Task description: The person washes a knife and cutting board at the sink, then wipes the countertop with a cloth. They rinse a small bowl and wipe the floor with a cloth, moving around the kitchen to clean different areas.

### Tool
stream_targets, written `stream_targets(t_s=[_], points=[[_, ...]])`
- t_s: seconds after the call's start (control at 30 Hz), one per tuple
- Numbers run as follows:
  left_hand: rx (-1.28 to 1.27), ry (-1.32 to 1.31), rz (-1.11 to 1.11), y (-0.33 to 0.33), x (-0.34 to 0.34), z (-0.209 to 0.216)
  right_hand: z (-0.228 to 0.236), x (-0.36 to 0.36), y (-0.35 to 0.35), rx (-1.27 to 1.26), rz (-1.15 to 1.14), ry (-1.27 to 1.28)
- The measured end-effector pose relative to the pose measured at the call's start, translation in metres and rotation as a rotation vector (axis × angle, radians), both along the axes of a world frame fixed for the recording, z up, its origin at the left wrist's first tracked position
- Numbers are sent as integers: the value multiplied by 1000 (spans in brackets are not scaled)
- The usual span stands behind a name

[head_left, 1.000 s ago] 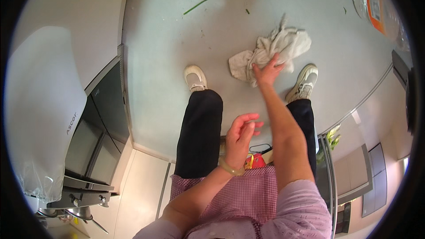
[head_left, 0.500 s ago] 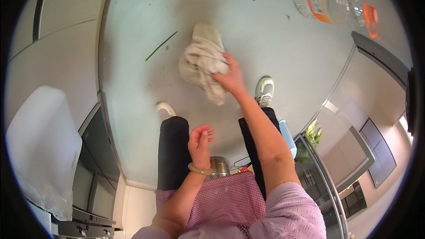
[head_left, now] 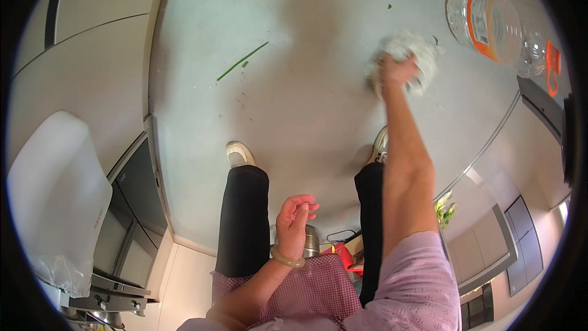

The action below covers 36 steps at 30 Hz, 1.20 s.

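Note:
My right hand (head_left: 399,71) reaches out to the far right and is closed on a whitish rag (head_left: 429,52), which is bunched up against the pale floor and smeared by motion. Its fingers are partly lost in the folds. Held back over my lap, my left hand (head_left: 293,224) is empty, its fingers loosely curled but apart, with a pale bangle (head_left: 286,257) at the wrist. A long green strip (head_left: 242,61), like a piece of leaf, lies on the floor left of the middle. Small green scraps (head_left: 435,40) lie near the rag and farther off.
A large clear plastic bottle (head_left: 499,27) with an orange cap lies at the far right. Cabinets (head_left: 101,49) line the left, with a white plastic-covered thing (head_left: 58,190) nearer. My shoes (head_left: 240,154) stand apart on the floor (head_left: 294,110). A metal pot (head_left: 311,240) sits between my legs.
My right hand has swept the rag from the middle of the floor to the right, near the bottle. My view has shifted a little. The left hand stays loosely curled over my lap.

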<state>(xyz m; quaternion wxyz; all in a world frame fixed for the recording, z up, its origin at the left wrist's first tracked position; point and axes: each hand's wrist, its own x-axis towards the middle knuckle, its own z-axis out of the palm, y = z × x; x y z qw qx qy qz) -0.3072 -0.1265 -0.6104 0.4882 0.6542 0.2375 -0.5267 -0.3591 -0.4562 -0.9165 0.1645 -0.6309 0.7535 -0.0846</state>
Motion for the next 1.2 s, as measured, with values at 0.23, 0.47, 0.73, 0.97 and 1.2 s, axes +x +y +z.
stream_targets(t_s=[0.23, 0.47, 0.73, 0.97, 1.2], points=[[-36, 50, 6, -1, -17, -6, 62, 92, 12, 472, 746, -506], [-86, 96, 10, -7, 5, 6, 62, -13, -111, 65, 607, -339], [-91, 83, 54, -2, 11, 10, 17, 144, 3, -47, 578, -99], [-70, 135, 99, -5, 6, 6, 63, 154, -44, 314, 727, -790], [-151, 77, 163, 4, 37, 13, 8, 82, -232, 46, 437, -316]])
